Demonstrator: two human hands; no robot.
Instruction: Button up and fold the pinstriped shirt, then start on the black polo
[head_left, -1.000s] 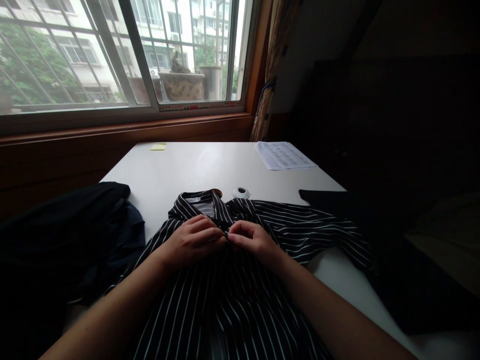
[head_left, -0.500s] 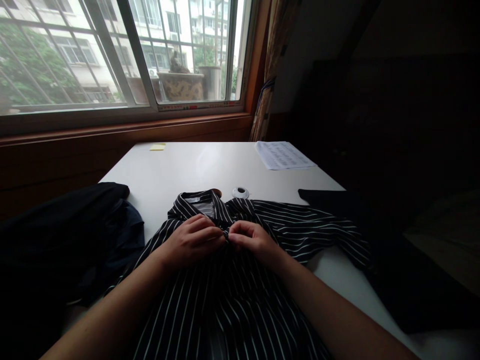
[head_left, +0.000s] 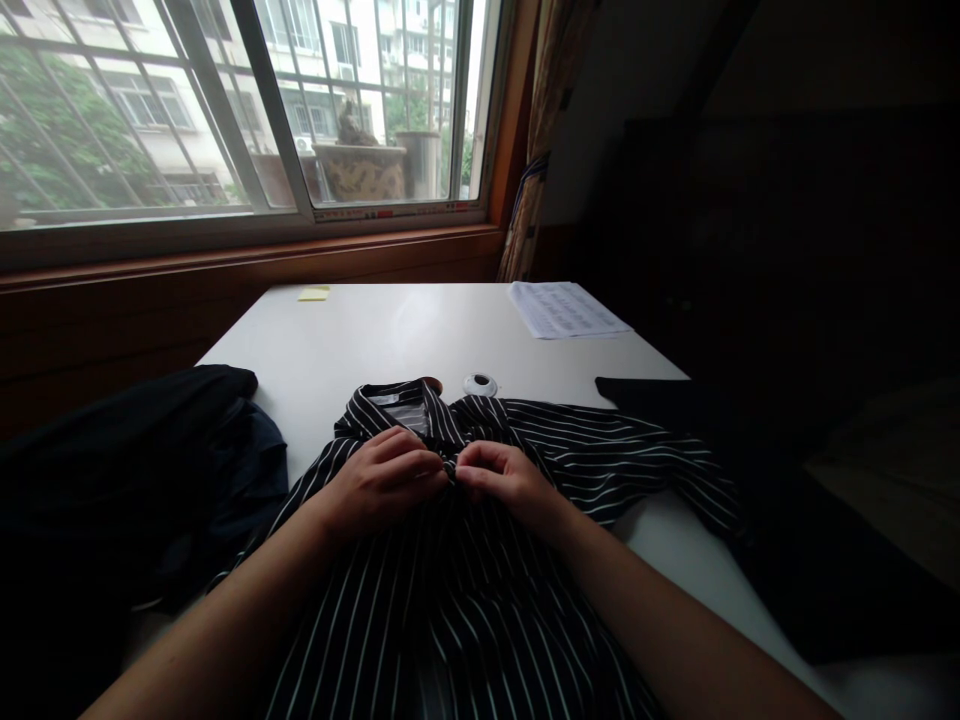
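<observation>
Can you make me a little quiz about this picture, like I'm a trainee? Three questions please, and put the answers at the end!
1. True or false: the striped shirt has its collar at the end toward the window.

2. What lies near the far right corner of the white table?
A) a yellow note
B) printed papers
C) a flower pot

3. Where on the shirt are the left hand and the right hand pinching?

Key:
1. True.
2. B.
3. At its front, just below the collar, with the two hands close together.
</observation>
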